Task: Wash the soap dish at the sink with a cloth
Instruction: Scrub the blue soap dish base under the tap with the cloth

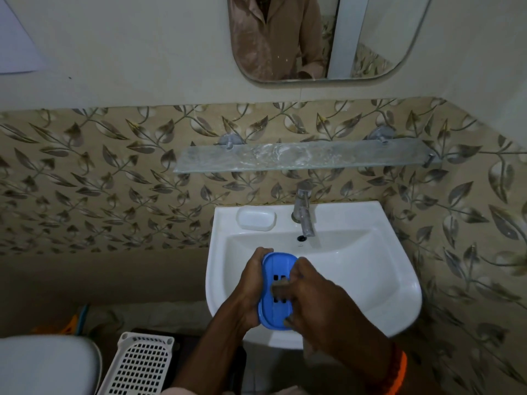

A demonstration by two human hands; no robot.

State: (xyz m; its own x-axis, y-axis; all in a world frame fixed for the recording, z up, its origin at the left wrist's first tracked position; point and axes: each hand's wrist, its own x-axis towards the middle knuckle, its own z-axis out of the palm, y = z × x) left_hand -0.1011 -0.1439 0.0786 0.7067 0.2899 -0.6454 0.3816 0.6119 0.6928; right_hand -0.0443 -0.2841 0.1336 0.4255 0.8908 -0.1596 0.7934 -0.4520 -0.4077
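Observation:
A blue plastic soap dish [274, 292] with small drain slots is held over the white sink [370, 280]. My left hand [251, 292] grips its left edge, fingers curled round the far end. My right hand [310, 297] is on the dish's right side and presses a small grey-brown cloth [281, 290] against its inside. Most of the cloth is hidden under my fingers.
A steel tap [304, 212] stands at the back of the sink, no water visibly running. A white soap-dish part [256, 219] lies on the sink's back-left ledge. A glass shelf [302, 156] and mirror [313, 38] hang above. A white perforated basket [139, 366] and toilet lid [42, 366] are lower left.

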